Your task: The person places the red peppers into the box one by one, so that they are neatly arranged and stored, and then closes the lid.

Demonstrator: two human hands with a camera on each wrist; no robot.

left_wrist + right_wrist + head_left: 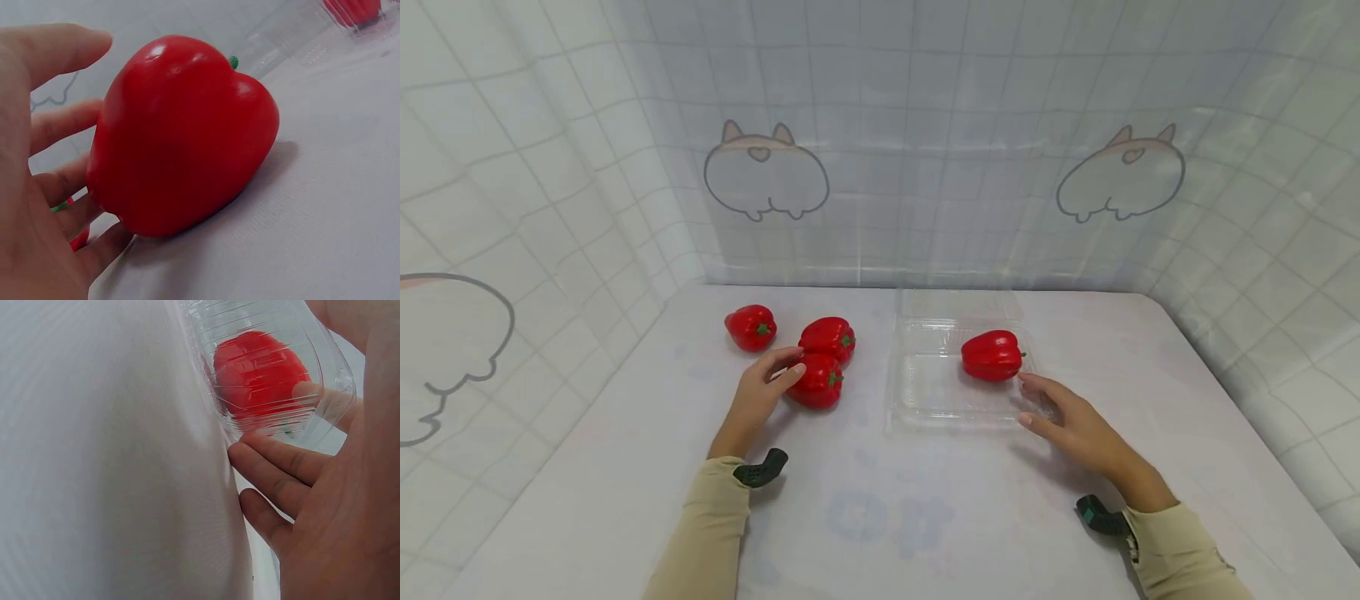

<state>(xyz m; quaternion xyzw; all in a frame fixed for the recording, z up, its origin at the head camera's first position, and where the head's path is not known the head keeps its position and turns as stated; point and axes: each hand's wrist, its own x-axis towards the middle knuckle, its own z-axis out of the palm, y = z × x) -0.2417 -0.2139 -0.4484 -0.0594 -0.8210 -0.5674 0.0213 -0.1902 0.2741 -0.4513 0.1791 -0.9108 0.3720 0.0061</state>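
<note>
My left hand (762, 390) is at the left side of a red bell pepper (817, 383) on the table. In the left wrist view its fingers (65, 128) are spread behind this pepper, and the thumb stands apart from it. A clear plastic clamshell box (917, 392) lies with its lid folded back, and another red bell pepper (991, 356) lies inside at its right side. Beside the box's right edge is my right hand (1075, 425), fingers loosely extended. One fingertip overlaps the boxed pepper in the right wrist view; whether they touch I cannot tell.
Two more red bell peppers lie on the table: one (829, 337) against the back of the pepper by my left hand, one (751, 327) farther left. The white table (865, 500) is bordered by grid-patterned curtains (940, 167) at the back and sides.
</note>
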